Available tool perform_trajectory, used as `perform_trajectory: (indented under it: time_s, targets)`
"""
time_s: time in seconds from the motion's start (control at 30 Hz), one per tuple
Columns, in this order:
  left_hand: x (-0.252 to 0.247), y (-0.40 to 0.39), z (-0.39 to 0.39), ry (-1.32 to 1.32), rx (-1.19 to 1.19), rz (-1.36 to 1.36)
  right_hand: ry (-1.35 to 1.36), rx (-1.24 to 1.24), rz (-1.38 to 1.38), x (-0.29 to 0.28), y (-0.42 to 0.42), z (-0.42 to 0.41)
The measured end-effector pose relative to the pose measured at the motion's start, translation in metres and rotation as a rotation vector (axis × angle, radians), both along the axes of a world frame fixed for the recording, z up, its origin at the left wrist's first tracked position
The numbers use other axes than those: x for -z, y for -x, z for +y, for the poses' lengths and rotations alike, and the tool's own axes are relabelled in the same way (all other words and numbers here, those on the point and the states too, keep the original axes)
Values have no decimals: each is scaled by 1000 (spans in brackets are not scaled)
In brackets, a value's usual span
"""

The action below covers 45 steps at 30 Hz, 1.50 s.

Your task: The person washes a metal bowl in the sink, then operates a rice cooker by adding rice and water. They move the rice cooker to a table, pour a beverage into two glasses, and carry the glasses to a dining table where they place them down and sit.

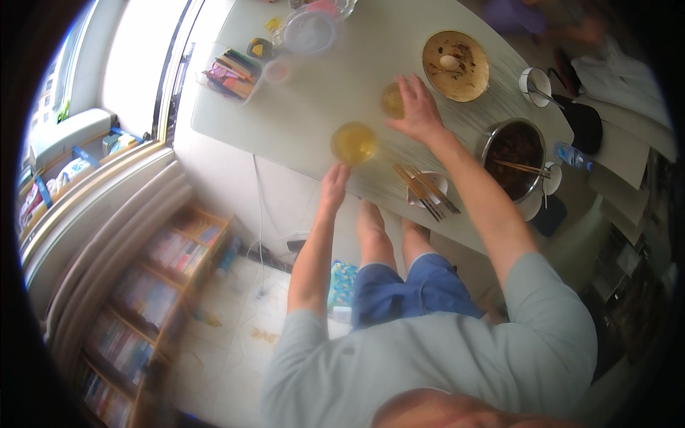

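Note:
A round vessel of yellow liquid stands near the front edge of the table. Just below it, at that edge, is my left hand, its fingers together; whether they touch the vessel or hold anything is unclear. Farther back, my right hand reaches over the table with its fingers at the side of a second yellowish round vessel; its grip on it is not plain. Several pairs of chopsticks lie across a small white dish between my forearms.
A metal pot of dark food stands right of my right forearm. Behind lies a tan plate with an egg. White bowls, a bottle, a box of pens and lidded containers surround the area. A person is at upper right.

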State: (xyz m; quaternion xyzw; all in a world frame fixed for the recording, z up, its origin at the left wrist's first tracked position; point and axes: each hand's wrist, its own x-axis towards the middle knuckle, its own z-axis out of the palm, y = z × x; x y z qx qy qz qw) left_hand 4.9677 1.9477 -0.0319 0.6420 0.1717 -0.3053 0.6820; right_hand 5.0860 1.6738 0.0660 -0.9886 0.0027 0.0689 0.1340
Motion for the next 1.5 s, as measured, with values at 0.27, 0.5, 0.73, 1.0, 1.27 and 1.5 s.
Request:
perform_trajectory:
  time_s: [0.27,0.5,0.73,1.0,1.27,1.5]
  targets:
    - [-25,-16,0,48,-10,115,-928,1467,37,78,0,-149]
    - [-52,5,12,-70,-94,206,-719,1306,-39,128,-11,-156]
    - [-75,60,3,-98,87,290,-825,1081,75,116,-57,-85]
    - [-33,80,-58,-140,623,201,-1068,745,116,-11,72,-32]
    - [-35,72,-129,-245,480,330,-1074,1261,235,-60,306,-80]
    - [-2,82,-118,-493,575,-28,-1478,1725,-14,-23,342,-167]
